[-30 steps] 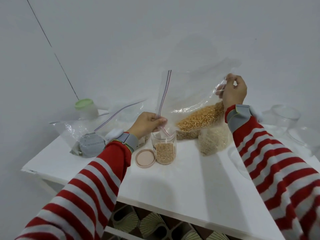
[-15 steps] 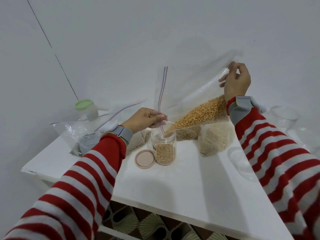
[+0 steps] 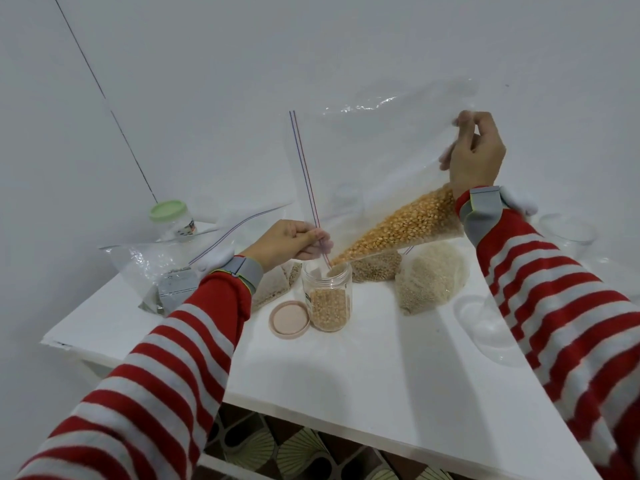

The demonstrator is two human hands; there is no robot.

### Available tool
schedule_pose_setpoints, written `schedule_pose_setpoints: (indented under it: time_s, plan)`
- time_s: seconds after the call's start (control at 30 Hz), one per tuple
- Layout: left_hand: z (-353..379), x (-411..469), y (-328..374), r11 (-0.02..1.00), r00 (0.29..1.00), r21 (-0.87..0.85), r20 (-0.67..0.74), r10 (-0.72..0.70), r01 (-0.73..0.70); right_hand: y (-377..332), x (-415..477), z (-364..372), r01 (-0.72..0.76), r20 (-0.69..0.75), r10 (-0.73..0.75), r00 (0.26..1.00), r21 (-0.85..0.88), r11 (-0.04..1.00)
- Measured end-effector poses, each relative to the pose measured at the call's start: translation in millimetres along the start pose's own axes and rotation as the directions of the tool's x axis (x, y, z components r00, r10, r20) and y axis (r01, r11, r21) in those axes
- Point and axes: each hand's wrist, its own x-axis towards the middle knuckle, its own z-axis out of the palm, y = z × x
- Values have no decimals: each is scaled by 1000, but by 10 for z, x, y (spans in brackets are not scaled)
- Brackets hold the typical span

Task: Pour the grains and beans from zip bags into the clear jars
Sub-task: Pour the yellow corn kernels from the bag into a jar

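A clear zip bag (image 3: pixel 367 161) of yellow corn kernels (image 3: pixel 401 226) hangs tilted over an open clear jar (image 3: pixel 327 299). My left hand (image 3: pixel 287 242) pinches the bag's zip edge just above the jar mouth. My right hand (image 3: pixel 476 155) grips the bag's far corner, lifted high. The kernels slope down toward the opening at the jar's rim. Kernels fill roughly the lower half of the jar.
A pink lid (image 3: pixel 290 319) lies left of the jar. Behind stand bags of brown grain (image 3: pixel 375 270) and pale grain (image 3: pixel 431 282). A crumpled bag (image 3: pixel 162 271) and a green-lidded jar (image 3: pixel 171 218) sit left. Empty clear jars (image 3: pixel 568 233) stand right on the white table (image 3: pixel 381 382).
My right hand has raised the bag's far corner higher, tilting the bag more steeply. The kernels have slid down toward the jar mouth. My left hand stayed at the jar.
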Motion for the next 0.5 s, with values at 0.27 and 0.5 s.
schedule_pose_setpoints:
  time_s: [0.27, 0.5]
  plan:
    - [-105, -13, -13, 994, 998, 102, -36, 42, -39, 52, 54, 69, 117, 27, -114, 993, -176, 977]
    - [-174, 39, 9, 941, 994, 328, -53, 100, -77, 99, 91, 128, 114, -6, -120, 993, -258, 959]
